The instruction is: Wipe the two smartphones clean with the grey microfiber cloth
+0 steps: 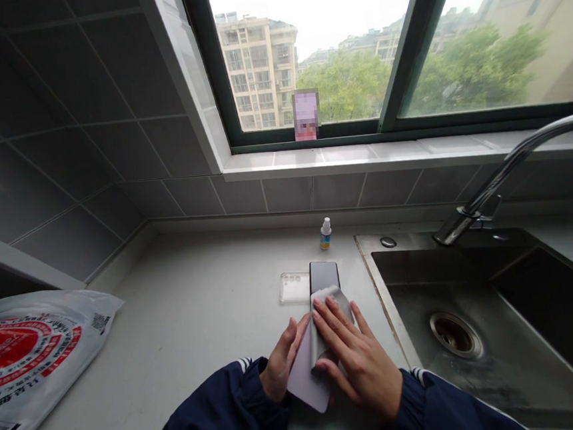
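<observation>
My left hand [282, 359] is closed around the side of a lilac phone [308, 377], which is tilted above the counter with its flat face up. With fingers extended, my right hand [355, 353] presses a grey cloth [341, 296] against the phone's upper part. My thumb is at the cloth's lower edge. Just behind, a dark-screened phone [324, 275] lies on the counter, its near end hidden by the cloth. A clear phone case [293, 288] lies to its left. Farther back stands a small spray bottle [325, 235] with a white cap and a blue and yellow label.
A steel sink [403, 285] with a chrome faucet [494, 183] is at the right. On the left, a white plastic bag [75, 327] with red print rests on the pale counter [193, 297]. Tiled wall and a window [343, 56] are at the back.
</observation>
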`<state>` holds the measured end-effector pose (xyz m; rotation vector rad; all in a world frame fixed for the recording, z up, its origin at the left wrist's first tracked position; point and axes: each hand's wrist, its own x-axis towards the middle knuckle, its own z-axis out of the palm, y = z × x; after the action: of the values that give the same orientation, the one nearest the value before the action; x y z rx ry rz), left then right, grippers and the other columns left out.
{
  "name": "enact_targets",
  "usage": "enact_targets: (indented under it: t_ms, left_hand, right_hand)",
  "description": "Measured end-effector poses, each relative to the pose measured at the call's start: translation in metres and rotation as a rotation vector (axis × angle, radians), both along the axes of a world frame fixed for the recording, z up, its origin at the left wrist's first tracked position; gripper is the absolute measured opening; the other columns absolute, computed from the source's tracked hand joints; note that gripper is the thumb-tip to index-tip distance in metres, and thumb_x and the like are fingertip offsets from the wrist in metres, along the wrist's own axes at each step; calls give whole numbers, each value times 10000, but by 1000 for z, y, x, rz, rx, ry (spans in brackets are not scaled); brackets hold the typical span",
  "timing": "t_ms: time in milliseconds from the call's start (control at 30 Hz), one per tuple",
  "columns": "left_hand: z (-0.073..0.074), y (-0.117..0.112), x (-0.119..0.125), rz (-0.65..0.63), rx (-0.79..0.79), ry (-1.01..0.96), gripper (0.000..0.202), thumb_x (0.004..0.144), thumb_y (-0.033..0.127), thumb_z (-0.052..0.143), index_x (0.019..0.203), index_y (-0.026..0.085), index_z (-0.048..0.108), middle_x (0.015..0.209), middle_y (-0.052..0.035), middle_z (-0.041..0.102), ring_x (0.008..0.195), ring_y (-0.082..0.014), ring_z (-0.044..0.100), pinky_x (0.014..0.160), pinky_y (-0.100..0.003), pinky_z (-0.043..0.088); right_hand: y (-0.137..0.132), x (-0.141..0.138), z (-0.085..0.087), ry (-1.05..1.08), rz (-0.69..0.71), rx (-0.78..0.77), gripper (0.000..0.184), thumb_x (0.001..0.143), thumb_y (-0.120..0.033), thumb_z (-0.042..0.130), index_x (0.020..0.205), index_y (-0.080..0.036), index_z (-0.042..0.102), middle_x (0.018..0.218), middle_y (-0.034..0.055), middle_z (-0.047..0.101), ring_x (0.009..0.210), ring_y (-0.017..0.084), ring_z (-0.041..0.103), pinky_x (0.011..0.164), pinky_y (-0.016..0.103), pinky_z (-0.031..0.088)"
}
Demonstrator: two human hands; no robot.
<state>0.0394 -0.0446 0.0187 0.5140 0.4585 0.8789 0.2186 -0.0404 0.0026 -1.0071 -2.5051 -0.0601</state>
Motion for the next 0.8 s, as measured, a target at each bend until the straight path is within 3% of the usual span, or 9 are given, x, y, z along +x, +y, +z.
enact_targets:
  t_ms: [67, 133, 300, 367, 433, 500, 567, 667, 800]
  left_hand:
    - [-2, -1, -1, -50, -23, 25, 735, 900, 659, 407, 1517, 269, 320, 1477, -132, 479, 1245, -355, 548, 960, -491, 502]
    - [-3, -2, -3, -73, -27, 53, 746, 898, 672, 389, 1533, 301, 262, 1499, -141, 444, 1146, -352, 612, 785, -432, 575]
    - [-7, -2, -5, -129, 8, 55, 773, 890, 688, 377, 1547, 340, 167, 1530, -155, 392, 949, -324, 694, 598, -370, 577]
    - [-7, -1, -4, -133, 10, 48, 759, 898, 683, 364, 1547, 339, 174, 1534, -148, 392, 993, -340, 685, 639, -392, 581]
    - [-6, -1, -2, -79, 24, 46, 739, 905, 657, 393, 1534, 292, 262, 1535, -128, 404, 1161, -352, 613, 820, -427, 564]
    - [-5, -1, 0, 7, 44, 41, 721, 894, 630, 464, 1481, 214, 406, 1513, -111, 446, 1330, -326, 479, 1067, -412, 428]
    - [-5, 0, 1, 59, 38, 25, 702, 871, 615, 527, 1397, 150, 527, 1452, -111, 523, 1408, -291, 384, 1190, -355, 251]
    - [-7, 2, 0, 43, -10, -28, 706, 862, 612, 546, 1333, 88, 582, 1327, -147, 625, 1408, -280, 391, 1219, -342, 168]
    - [-12, 5, -3, 59, -102, -79, 715, 881, 581, 541, 1359, 49, 537, 1169, -179, 699, 1271, -290, 556, 1157, -383, 331]
  right_hand:
    - [1, 0, -1, 8, -28, 5, 677, 1002, -356, 443, 1562, -104, 157, 1584, 149, 252, 1484, 328, 195, 1181, 594, 196]
    - [1, 1, -2, 12, -56, 3, 688, 1005, -364, 436, 1565, -101, 133, 1592, 150, 229, 1488, 332, 179, 1179, 590, 211]
    - [1, 2, -3, 15, -97, -20, 695, 1011, -370, 416, 1567, -86, 109, 1608, 160, 175, 1493, 342, 146, 1171, 582, 234]
    - [1, 2, -4, 9, -95, -25, 698, 1011, -374, 413, 1566, -80, 107, 1610, 165, 164, 1495, 351, 129, 1170, 590, 225]
    - [-1, 1, -5, -5, -75, -23, 704, 1010, -385, 415, 1564, -72, 115, 1609, 169, 163, 1494, 362, 118, 1171, 601, 206]
    - [-3, -1, -5, -28, -27, -20, 711, 1006, -402, 423, 1561, -66, 132, 1607, 170, 167, 1492, 371, 118, 1176, 612, 172]
    - [-7, -4, -2, -58, 35, -26, 718, 1002, -420, 429, 1558, -64, 148, 1607, 164, 169, 1490, 373, 122, 1185, 616, 117]
    - [-13, -8, 6, -110, 121, -61, 726, 1000, -454, 429, 1556, -66, 166, 1610, 143, 165, 1493, 361, 120, 1200, 599, 26]
    - [-20, -12, 14, -126, 226, -99, 721, 1001, -502, 417, 1553, -92, 199, 1610, 105, 181, 1501, 311, 117, 1217, 530, -31]
